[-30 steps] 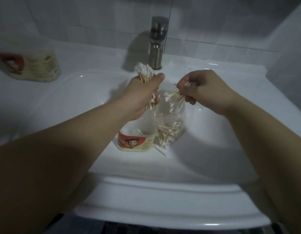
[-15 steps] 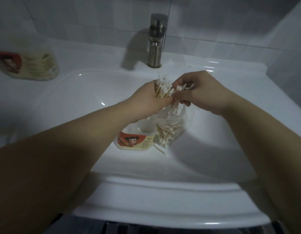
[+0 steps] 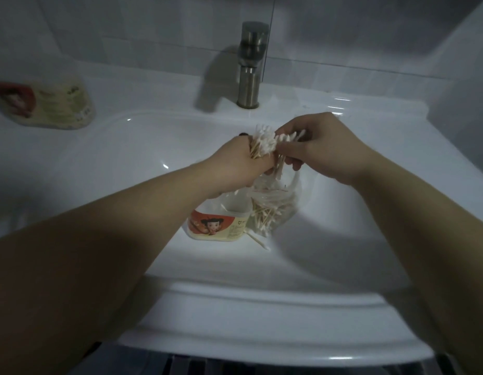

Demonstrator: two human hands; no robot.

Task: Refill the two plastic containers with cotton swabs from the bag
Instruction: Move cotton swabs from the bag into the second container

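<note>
Compared with a second ago, when my two hands were held apart in front of the faucet (image 3: 251, 66), they have now come together over the middle of the white sink (image 3: 262, 307) and sit lower, and they have hardly shifted in the last half second. Far left, on the counter beside the basin, a labelled plastic container (image 3: 48, 104) lies well apart from everything else, as before. Moving right, my left hand (image 3: 235, 163) is closed into a fist around a bundle of cotton swabs (image 3: 263, 143), with the white tips fanning out above the fingers and the wooden stems showing at the thumb side. Directly under that hand, a second plastic container (image 3: 218, 226) with a cartoon label stands in the basin; how full it is I cannot tell. Just beside it on the right, touching it, is the clear bag (image 3: 275, 207), with many swabs inside. One loose swab (image 3: 258, 240) lies on the basin in front of the bag. My right hand (image 3: 324, 147) meets the left, its fingers curled and pinching a smaller cluster of swabs (image 3: 291, 136) pressed against the bundle, above the bag's mouth.
</note>
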